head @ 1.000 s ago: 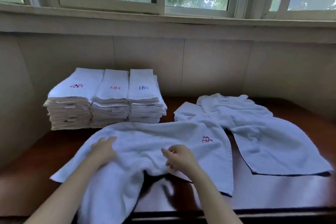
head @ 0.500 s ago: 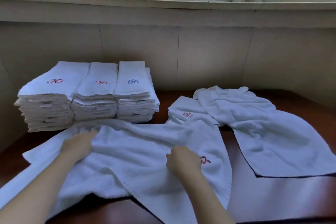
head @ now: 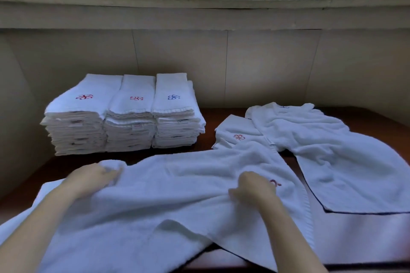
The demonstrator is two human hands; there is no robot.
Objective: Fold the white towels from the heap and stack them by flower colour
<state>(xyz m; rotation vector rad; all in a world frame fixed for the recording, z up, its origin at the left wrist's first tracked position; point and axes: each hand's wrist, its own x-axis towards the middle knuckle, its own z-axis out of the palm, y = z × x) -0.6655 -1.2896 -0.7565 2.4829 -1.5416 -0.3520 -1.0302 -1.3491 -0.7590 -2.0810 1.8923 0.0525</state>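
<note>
A white towel [head: 188, 184] with a red flower lies spread and rumpled across the near part of the table. My left hand [head: 93, 178] grips a bunched far corner of it. My right hand [head: 255, 188] pinches a fold of the same towel beside the red flower [head: 275, 183], partly hiding it. Three folded stacks stand at the back left: dark red flower [head: 84, 97], red flower [head: 136, 98], blue flower [head: 173, 97]. To the right lie a folded red-flower towel [head: 235, 133] and an unfolded towel [head: 332, 157] with a blue flower.
The dark wooden table [head: 359, 239] runs to a tiled wall [head: 266, 68] under a window sill. The unfolded towel covers much of the right side. The near table edge lies under the towel I hold.
My left hand has closed round the towel's far corner and both hands have drawn the cloth a little toward the stacks. The camera has moved closer to the table.
</note>
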